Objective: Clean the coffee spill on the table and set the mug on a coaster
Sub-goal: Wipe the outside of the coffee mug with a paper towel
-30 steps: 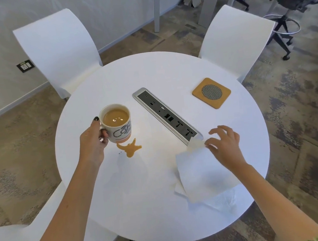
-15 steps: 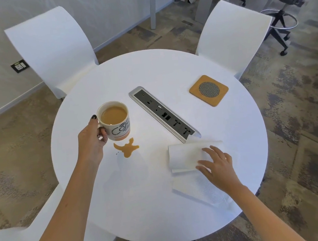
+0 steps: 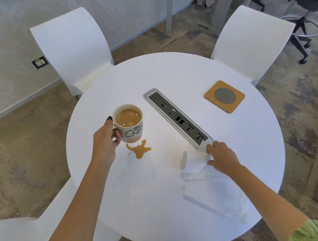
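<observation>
While gripping the mug (image 3: 128,123) by its handle, left hand (image 3: 105,137) closed around it; right hand (image 3: 222,158) pinching the paper towel (image 3: 210,185).

Mug: white ceramic, cylindrical, black lettering and an orange band near the base, filled close to the rim with milky tan coffee; whether lifted or resting on the table (image 3: 169,76) cannot be told. Just in front of its base, coffee spill (image 3: 139,151): glossy tan puddle, splayed and irregular, two tiny droplets beside it. Towel: white, embossed, near part flat, far end rolled under the right fingers, touching the end of the grey power strip (image 3: 177,118) recessed in the round, smooth white tabletop. Coaster (image 3: 224,96): square, rounded corners, cork-coloured, round mesh centre, bare, well apart from mug.
</observation>
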